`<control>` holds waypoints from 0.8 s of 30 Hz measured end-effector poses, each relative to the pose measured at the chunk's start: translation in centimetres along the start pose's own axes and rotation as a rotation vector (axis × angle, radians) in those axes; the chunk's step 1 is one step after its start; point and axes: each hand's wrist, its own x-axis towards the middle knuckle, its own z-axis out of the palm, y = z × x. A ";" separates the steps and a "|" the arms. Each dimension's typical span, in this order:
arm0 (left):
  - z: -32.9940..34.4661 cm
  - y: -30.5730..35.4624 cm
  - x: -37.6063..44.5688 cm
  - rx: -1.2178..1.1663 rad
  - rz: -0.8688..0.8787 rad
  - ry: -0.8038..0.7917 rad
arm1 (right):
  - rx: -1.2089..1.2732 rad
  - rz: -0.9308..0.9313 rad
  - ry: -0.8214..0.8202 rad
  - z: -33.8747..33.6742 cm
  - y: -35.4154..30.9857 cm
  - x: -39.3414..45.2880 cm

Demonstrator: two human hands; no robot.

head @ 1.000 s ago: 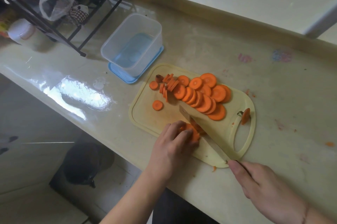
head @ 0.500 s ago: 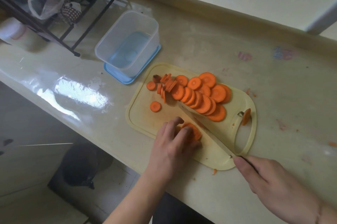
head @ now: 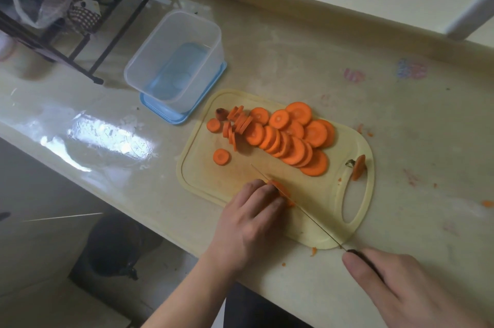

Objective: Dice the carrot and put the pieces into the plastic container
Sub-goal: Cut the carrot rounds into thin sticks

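Observation:
Several round carrot slices [head: 288,135] lie in a heap on the far half of a pale yellow cutting board [head: 211,178]. At the board's near edge my left hand [head: 251,218] presses down on a small stack of carrot slices [head: 280,190] with curled fingers. My right hand [head: 406,290] grips the dark handle of a knife [head: 302,210]; its thin blade stands on edge right against that stack. A clear plastic container [head: 173,60] sits on its blue lid to the board's far left and holds no carrot.
A carrot end piece [head: 358,167] rests by the board's handle hole. Small carrot scraps dot the beige counter [head: 374,103]. A black wire rack [head: 88,20] with bags stands at the far left. The counter's front edge runs just below my hands.
The knife blade has turned from lying tilted to standing on edge at the stack. My left hand stays on the stack. The camera has shifted slightly.

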 end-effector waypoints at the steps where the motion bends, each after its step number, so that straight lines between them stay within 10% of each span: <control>1: 0.0 0.1 0.0 0.005 0.000 -0.002 | -0.003 0.015 -0.005 0.0 0.1 0.0; 24: -0.1 0.3 0.6 -0.011 0.001 0.036 | -0.032 -0.067 -0.049 1.2 -1.1 2.5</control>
